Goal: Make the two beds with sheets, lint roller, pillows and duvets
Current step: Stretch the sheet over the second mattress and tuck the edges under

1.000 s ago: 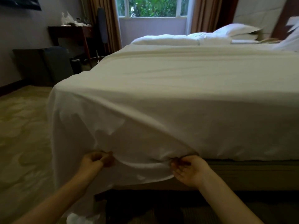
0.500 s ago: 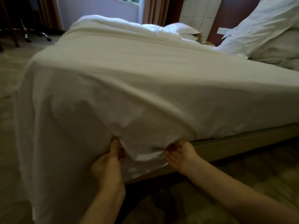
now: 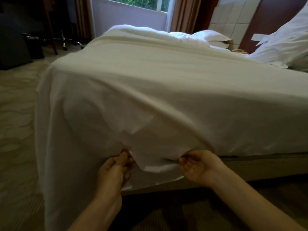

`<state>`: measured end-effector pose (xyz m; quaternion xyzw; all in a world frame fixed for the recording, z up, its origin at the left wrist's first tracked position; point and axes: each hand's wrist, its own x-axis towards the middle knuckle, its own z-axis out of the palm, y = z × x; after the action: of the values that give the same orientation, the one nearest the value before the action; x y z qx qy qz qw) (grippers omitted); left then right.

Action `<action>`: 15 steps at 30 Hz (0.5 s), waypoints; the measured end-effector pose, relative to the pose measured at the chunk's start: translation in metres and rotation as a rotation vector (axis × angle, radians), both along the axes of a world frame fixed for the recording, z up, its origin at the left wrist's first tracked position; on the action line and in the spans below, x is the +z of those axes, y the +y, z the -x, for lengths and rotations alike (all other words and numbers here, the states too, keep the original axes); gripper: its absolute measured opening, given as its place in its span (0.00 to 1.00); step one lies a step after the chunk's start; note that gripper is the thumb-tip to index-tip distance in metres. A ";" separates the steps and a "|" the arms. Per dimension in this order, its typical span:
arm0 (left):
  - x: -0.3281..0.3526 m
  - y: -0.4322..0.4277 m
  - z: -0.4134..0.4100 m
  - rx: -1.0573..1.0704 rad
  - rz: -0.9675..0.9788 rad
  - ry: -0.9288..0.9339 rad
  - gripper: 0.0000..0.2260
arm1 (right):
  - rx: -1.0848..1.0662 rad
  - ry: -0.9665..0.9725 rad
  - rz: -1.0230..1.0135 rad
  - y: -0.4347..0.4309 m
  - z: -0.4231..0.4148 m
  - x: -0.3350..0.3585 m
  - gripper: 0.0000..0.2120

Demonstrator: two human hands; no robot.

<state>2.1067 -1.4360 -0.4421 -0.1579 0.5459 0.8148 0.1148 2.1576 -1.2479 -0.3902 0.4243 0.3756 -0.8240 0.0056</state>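
Observation:
A white sheet [image 3: 166, 90] covers the near bed and hangs over its foot corner down toward the floor. My left hand [image 3: 115, 169] pinches a fold of the hanging sheet at the mattress's lower edge. My right hand [image 3: 198, 165], palm up, has its fingertips pushed under the mattress with the sheet, fingers curled on the cloth. A loose flap of sheet sags between the two hands. A pile of white pillows [image 3: 283, 40] lies at the near bed's head on the right. The far bed carries a rumpled duvet [image 3: 141, 31] and a pillow [image 3: 210, 36].
The bed base [image 3: 260, 165] shows bare below the mattress to the right. Patterned carpet [image 3: 18, 114] lies on the left. A dark wooden desk leg [image 3: 51, 30] and an office chair base [image 3: 65, 40] stand at the back left, under the window [image 3: 141, 2].
The view has swung right and closer to the corner. My left hand rose from the hanging edge to pinch the fold at the mattress edge; my right hand stays tucked under the mattress.

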 end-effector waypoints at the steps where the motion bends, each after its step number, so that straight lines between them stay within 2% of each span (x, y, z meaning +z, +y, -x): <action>1: 0.000 0.000 -0.003 -0.022 0.034 0.018 0.08 | 0.015 0.010 0.019 0.002 -0.001 0.001 0.08; 5: 0.010 0.004 -0.017 -0.078 0.191 0.058 0.22 | 0.059 0.038 0.094 0.009 -0.010 -0.003 0.08; 11: 0.017 0.006 -0.009 0.135 0.274 0.083 0.15 | 0.116 0.056 0.120 0.007 -0.009 -0.003 0.08; 13: 0.017 0.004 -0.011 0.095 0.397 0.189 0.12 | 0.137 0.058 0.130 0.008 -0.010 -0.006 0.09; 15: 0.019 0.000 -0.010 0.052 0.557 0.303 0.13 | 0.139 0.060 0.145 0.011 -0.012 -0.009 0.09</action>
<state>2.1171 -1.4363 -0.4236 -0.0740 0.7548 0.6508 -0.0362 2.1696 -1.2370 -0.3993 0.3707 0.3434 -0.8590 0.0822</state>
